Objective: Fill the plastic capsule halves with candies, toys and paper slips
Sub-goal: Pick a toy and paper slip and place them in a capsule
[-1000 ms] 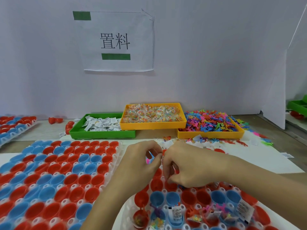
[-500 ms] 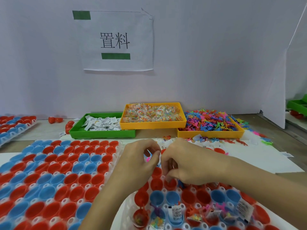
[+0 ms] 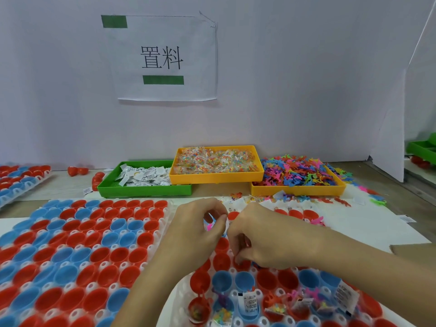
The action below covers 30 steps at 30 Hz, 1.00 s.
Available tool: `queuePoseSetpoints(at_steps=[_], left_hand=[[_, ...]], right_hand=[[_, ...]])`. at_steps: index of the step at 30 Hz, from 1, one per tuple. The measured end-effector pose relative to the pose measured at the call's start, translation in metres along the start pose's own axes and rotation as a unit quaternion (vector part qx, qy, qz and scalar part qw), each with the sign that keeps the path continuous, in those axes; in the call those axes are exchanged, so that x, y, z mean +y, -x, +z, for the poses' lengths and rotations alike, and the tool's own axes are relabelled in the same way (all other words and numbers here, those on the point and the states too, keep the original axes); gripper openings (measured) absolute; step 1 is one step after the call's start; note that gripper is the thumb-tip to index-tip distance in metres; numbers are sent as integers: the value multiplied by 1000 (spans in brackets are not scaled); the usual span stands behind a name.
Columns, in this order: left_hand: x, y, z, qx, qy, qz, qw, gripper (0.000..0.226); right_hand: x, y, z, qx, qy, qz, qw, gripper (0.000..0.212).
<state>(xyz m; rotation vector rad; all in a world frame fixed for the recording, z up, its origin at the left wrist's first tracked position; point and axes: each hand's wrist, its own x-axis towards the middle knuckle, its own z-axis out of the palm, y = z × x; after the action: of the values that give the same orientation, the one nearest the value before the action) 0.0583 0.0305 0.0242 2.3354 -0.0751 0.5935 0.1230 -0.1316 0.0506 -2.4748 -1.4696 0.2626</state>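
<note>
Hands close together over the capsule tray [image 3: 236, 277] at lower centre, barely shifted over the last second.
Left hand [image 3: 195, 232] pinches a small white slip [image 3: 227, 224] between thumb and forefinger, something pink [image 3: 210, 226] showing under it; right hand [image 3: 264, 239] has dipped slightly, curled fingertips [image 3: 238, 260] now down at a red half [image 3: 243, 264], but what they hold I cannot tell. Filled halves [image 3: 250, 303] lie in the near row; those around the hands look empty. Likely 1 more cup being loaded. Slip bin [image 3: 144, 190], candy bin [image 3: 217, 175] and toy bin [image 3: 297, 188] sit at mid frame; a second tray [image 3: 77, 251] of empty halves lies at left.
</note>
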Motion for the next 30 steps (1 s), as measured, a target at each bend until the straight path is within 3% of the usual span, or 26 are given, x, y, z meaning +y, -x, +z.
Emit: queuePoseSetpoints(at_steps=[10, 16, 20, 23, 30], left_hand=[[-1, 0, 0, -2, -9, 2, 1000, 22], [-1, 0, -1, -6, -14, -7, 1000, 21], [0, 0, -2, 0, -14, -17, 1000, 25], [1, 1, -1, 0, -20, -18, 1000, 28], [-2, 0, 0, 8, -29, -13, 999, 20]], right_hand=[[-4, 1, -8, -4, 32, -30, 999, 18], [1, 5, -23, 48, -4, -27, 998, 8], [38, 1, -43, 145, -47, 35, 988, 9], [82, -8, -50, 212, 8, 141, 967, 11], [110, -47, -26, 114, 58, 210, 969, 16]])
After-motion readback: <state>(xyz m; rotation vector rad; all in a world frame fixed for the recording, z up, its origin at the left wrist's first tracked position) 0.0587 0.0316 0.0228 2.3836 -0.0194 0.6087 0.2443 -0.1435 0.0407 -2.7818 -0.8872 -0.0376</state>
